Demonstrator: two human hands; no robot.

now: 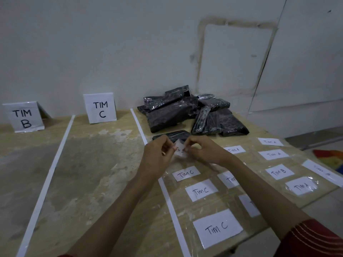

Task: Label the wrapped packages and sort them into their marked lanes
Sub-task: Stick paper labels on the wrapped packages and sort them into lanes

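Both hands hold a small white paper label (180,150) reading "Tim B" above the table. My left hand (157,154) pinches its left edge and my right hand (202,150) pinches its right edge. Just behind the label lies one black wrapped package (171,135), partly hidden by my fingers. A pile of several black wrapped packages (191,112) sits further back by the wall. Folded sign cards "TIM B" (24,117) and "TIM C" (100,109) stand at the heads of two lanes.
White tape strips (46,182) (138,125) divide the wooden table into lanes. Several loose labels under clear tape lie at the right, among them "Tim C" (217,228), "Tim B" (279,171) and "Tim A" (273,154). The table's right edge drops off near a colourful cloth (330,157).
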